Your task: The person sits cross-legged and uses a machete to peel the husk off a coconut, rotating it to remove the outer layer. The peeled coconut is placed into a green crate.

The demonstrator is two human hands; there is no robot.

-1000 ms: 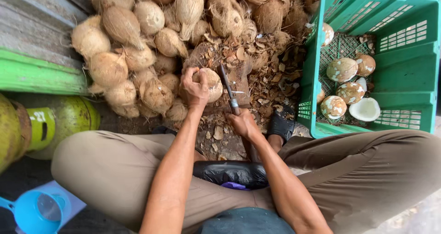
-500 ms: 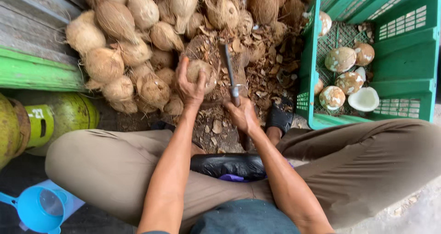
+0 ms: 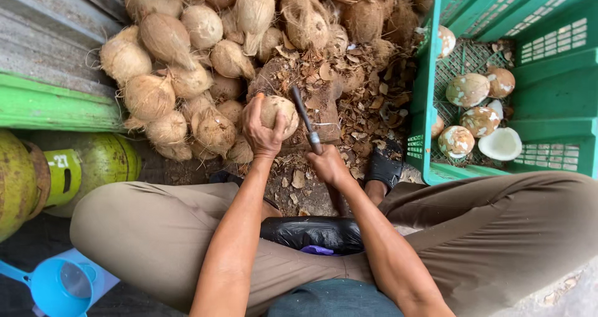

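Blade (image 3: 303, 113) lowered beside coconut (image 3: 278, 113) | husk pale, fibrous | left grip (image 3: 263, 130)

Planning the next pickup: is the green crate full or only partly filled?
Partly filled. The green crate holds a few peeled coconuts on its bare mesh bottom.

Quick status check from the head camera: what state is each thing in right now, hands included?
left hand: gripping the held coconut.
held coconut: husked, brown shell intact, steadied on the block.
right hand: closed on the knife handle.
knife: raised, blade beside the held coconut.
coconut pile: shells on, unpeeled.
green crate: partly filled with peeled coconuts, one split open.
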